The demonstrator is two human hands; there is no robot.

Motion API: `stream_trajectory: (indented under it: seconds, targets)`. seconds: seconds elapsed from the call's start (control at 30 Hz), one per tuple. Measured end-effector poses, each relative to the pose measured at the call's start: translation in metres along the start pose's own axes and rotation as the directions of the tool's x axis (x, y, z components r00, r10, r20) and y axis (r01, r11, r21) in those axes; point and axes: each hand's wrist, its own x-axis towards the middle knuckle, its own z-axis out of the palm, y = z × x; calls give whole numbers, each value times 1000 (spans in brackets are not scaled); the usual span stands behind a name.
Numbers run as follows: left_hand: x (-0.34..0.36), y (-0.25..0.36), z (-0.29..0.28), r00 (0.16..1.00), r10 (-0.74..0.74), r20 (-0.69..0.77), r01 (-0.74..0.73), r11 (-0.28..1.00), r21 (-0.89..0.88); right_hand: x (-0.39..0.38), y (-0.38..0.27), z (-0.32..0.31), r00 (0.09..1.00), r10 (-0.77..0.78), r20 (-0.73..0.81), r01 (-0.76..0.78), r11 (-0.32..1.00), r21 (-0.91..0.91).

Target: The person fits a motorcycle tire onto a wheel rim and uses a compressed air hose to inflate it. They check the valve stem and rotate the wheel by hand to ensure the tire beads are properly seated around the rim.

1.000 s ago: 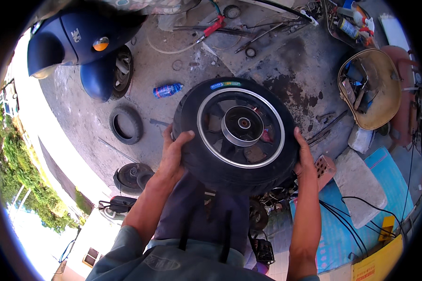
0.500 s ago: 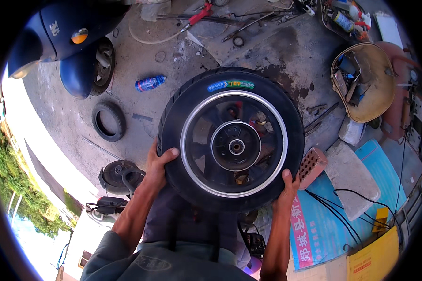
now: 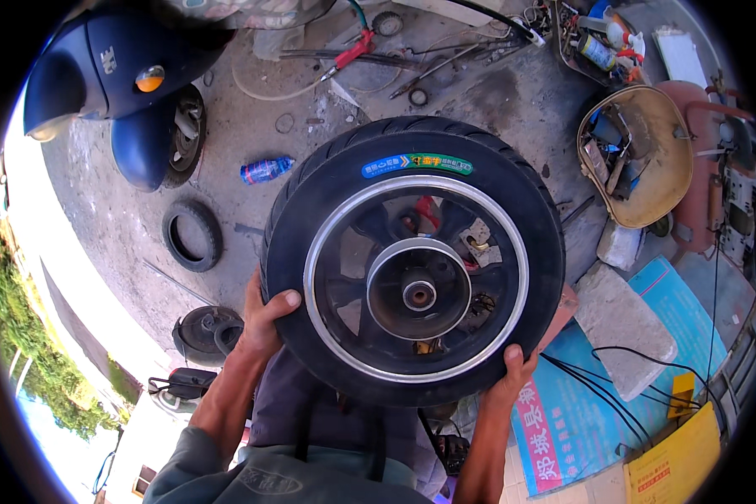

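A scooter wheel (image 3: 336, 370), a black tyre mounted on a dark spoked rim with a silver edge, is held up in front of my body. Its hub and round brake drum face me, and a blue and green label lies along the tyre's far side. My left hand (image 3: 263, 315) grips the tyre's left side, thumb on the sidewall and fingers hidden beneath. My right hand (image 3: 511, 374) clasps its near right side the same way. Through the gaps between the spokes, red and yellowish things on the ground show in part.
At far left stands a blue scooter (image 3: 134, 92). A small loose tyre (image 3: 191, 236) and a blue-wrapped bottle (image 3: 266, 170) lie left of the wheel. On the right are a tan tub of tools (image 3: 668, 168), a concrete slab (image 3: 626, 328) and a blue sheet (image 3: 563, 437). A red air gun (image 3: 353, 52) lies beyond.
The wheel has come closer and tilted, so it looks larger and its hub sits lower. Both hands moved with it, keeping their hold; the brick at right is now mostly covered.
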Motion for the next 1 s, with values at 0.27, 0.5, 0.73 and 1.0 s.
stream_trajectory:
  seconds: [0.27,0.5,0.73,1.0]
  targets:
    - [-3,-4,-7,1000,20,10,-20,1000,-1,-2,3,0,999,-27,28,27,999,25]
    - [-4,-6,-7,1000,12,-8,-12,1000,13,-5,4,-1,1000,-16,19,16,999,33]
    - [-3,-9,-4,1000,-4,-1,4,1000,18,-4,5,-7,1000,-12,2,12,999,37]
    - [-1,-10,1,1000,-3,3,3,1000,5,-2,-5,-6,998,7,-65,-6,1000,14]
